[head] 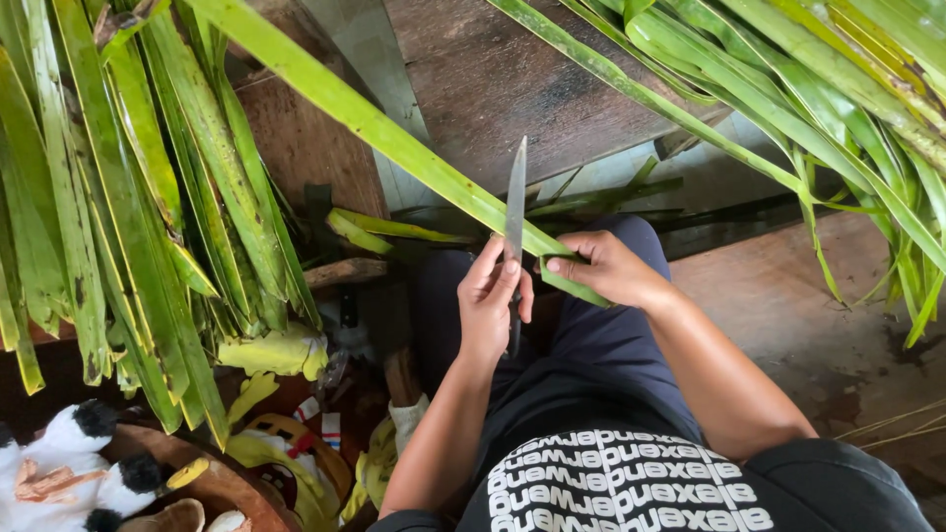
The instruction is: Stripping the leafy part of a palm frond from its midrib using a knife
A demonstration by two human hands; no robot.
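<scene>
Knife [515, 202] in left hand [490, 305]; right hand [609, 268] apparently pinching leaf [394, 138].

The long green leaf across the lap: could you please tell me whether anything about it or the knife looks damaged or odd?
Nothing stands out. The left hand holds the knife blade-up, and the right hand grips the leaf at its lower end. The leaf looks whole, with only small dark flecks.

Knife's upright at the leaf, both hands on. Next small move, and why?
Probably draw the long green leaf along the knife edge. The left hand holds the blade upright against the leaf, and the right hand pinches the leaf's near end just beside it, so a short pull looks set up.
</scene>
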